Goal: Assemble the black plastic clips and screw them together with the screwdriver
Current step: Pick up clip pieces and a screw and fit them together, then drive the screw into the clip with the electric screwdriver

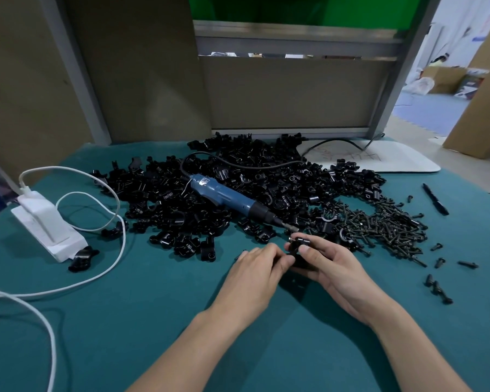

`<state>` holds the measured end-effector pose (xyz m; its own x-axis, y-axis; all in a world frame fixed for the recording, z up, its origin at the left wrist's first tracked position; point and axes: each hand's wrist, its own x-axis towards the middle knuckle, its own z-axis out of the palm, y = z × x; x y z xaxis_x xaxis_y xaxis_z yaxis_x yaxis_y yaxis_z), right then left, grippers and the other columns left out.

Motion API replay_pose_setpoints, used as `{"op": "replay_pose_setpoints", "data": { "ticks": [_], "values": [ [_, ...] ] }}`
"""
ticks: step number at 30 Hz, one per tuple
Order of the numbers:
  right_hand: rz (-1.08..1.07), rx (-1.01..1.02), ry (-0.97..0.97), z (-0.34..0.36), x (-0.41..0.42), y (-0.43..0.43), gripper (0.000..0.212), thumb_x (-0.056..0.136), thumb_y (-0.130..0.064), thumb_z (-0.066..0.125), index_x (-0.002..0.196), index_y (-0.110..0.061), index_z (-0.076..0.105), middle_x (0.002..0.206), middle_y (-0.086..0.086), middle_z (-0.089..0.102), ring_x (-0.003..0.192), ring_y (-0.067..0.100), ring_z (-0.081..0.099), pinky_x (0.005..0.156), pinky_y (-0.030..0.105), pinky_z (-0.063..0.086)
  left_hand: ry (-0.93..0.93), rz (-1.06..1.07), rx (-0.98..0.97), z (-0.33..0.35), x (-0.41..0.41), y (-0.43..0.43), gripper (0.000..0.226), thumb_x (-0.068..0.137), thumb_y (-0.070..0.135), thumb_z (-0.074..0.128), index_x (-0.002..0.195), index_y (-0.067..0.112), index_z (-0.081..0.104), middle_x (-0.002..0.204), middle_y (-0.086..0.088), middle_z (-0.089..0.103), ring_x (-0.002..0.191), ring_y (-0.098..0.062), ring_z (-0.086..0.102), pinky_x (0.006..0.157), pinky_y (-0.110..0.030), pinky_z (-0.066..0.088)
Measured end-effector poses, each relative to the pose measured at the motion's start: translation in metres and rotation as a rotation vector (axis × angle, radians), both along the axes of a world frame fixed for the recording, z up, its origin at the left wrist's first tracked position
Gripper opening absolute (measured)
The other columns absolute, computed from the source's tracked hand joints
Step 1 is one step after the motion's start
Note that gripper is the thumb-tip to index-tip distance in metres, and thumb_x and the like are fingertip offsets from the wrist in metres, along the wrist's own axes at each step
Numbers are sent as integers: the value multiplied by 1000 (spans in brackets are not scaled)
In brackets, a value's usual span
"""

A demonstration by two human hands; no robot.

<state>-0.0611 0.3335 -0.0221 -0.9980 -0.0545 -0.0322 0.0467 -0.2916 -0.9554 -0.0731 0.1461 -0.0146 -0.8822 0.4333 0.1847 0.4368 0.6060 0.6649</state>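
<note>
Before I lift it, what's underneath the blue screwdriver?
The blue screwdriver lies on top of the pile of black clips. The clips directly beneath its body are hidden.

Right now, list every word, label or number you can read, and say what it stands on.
No text can be read.
Blue screwdriver: small label near its cord end, too blurred to read.
White board: handwritten scrawl, illegible.
Cardboard boxes in the background: printing too small and blurred.

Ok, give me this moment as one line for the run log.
step: fitting clip parts | left hand: pinches clip | right hand: holds clip | screwdriver: lies on clip pile | screws: heap at right
</note>
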Motion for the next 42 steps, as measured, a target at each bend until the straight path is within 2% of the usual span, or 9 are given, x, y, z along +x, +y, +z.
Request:
{"op": "replay_pose_setpoints", "data": {
  "ticks": [7, 14, 19, 23, 28, 33, 36, 39, 42],
  "values": [
    [2, -34, -28, 1, -2, -2, 47, 85, -27, 72, 128, -7, 68, 121, 19, 73, 113, 29, 71, 83, 31, 60, 17, -74, 135, -2, 2, 0, 13, 100, 43, 57, 106, 41, 45, 106, 24, 55, 101, 3, 52, 83, -18, 44],
    [-4, -20, -19, -2, -3, -1, 43, 80, -27, 79, 116, -5, 73, 117, 19, 74, 110, 31, 72, 88, 35, 60, 9, 1, 60, -4, 0, 3, 23, 102, 53, 44, 106, 32, 53, 106, 15, 63, 101, -9, 57, 88, -36, 49],
    [-6, -39, 3, -3, -6, -2, 35, 83, -26, 76, 112, -6, 75, 114, 17, 75, 109, 27, 73, 86, 33, 60, 16, -65, 208, -9, 0, 2, 13, 100, 33, 59, 104, 41, 50, 107, 24, 56, 105, 2, 54, 84, -14, 42],
    [-122, -110, 16, -4, -10, 2, 38, 79, -25, 76, 113, -7, 74, 113, 18, 76, 107, 30, 73, 85, 34, 61, 3, 235, 382, 6, -28, 3, 19, 98, 33, 59, 114, 36, 48, 102, 13, 62, 92, -4, 60, 76, -15, 46],
    [-222, -195, 17, 0, -14, 12, 31, 84, -26, 74, 108, -6, 77, 113, 18, 75, 107, 30, 73, 86, 32, 61, -186, 597, -10, 49, -97, 0, 78, 102, 53, 43, 149, -3, 16, 115, -17, 62, 100, -36, 64, 82, -42, 53],
    [-314, -294, -27, 2, -16, 16, 30, 93, -17, 67, 120, -4, 68, 113, 18, 76, 105, 27, 74, 87, 33, 62, -323, 685, -227, 70, -134, 32, 100, 103, 47, 48, 151, -10, -18, 98, -16, 64, 78, -30, 63, 85, -41, 59],
    [-359, -352, -56, 2, -16, 20, 23, 97, -10, 64, 119, -2, 68, 111, 18, 76, 102, 25, 74, 85, 34, 63, -418, 771, -81, 64, -145, 41, 103, 100, 28, 58, 150, -3, -27, 118, -23, 58, 93, -37, 68, 80, -43, 61],
    [-385, -386, -81, 3, -16, 21, 23, 99, -9, 63, 119, 0, 68, 110, 18, 75, 102, 28, 73, 80, 34, 64, -521, 754, 356, 61, -148, 37, 105, 97, 16, 63, 152, 3, -25, 126, -20, 56, 100, -35, 67, 77, -47, 62],
    [-396, -405, -93, 3, -18, 21, 24, 98, -9, 65, 121, -1, 67, 109, 18, 77, 100, 28, 75, 79, 34, 64, -535, 593, 795, 50, -140, 30, 64, 95, 17, 66, 145, 4, 28, 120, -18, 60, 90, -23, 66, 65, -38, 62]
  ]
}}
